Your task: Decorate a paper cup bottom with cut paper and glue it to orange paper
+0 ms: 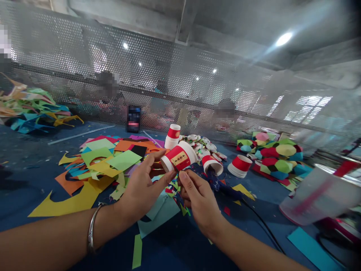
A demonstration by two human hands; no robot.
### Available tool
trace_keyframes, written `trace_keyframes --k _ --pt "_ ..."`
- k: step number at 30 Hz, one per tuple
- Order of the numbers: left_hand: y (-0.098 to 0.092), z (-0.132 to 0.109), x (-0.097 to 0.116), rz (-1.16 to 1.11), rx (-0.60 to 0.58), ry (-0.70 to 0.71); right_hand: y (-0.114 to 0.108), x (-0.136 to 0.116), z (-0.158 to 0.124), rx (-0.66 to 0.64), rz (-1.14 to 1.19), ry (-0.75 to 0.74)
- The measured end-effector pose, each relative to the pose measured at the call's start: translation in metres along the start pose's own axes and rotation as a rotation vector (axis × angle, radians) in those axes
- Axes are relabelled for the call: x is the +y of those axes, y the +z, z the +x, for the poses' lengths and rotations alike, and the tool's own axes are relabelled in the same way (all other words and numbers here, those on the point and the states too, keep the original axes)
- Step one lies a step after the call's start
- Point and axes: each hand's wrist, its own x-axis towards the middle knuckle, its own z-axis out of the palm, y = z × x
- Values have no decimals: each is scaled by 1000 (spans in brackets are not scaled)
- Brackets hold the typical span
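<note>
My left hand grips a red and white paper cup by its narrow base, with the cup lying on its side above the blue table. A silver bangle sits on that wrist. My right hand is closed in a pinch just below the cup, thumb touching the left thumb tip; what it pinches is too small to name. Other red and white cups stand upside down just beyond my hands, and a short stack of them stands further back.
Cut coloured paper scraps cover the table on the left. Paper cones are piled at the right. A clear plastic container and a black cable lie at the right. A perforated metal screen closes off the back.
</note>
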Motion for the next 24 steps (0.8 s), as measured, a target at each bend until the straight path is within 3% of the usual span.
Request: trace_keyframes --k 8,14,20,24 --pt "-1 -2 6 159 22 60 -1 0 -3 -8 2 -6" --pt "3 -3 3 -48 -15 -22 -1 -2 -2 3 -64 -34" --pt "6 -1 5 -280 2 -203 -3 -2 -2 9 -108 -16" --pt "4 2 3 -245 -38 -147 -3 0 -1 24 -110 -7"
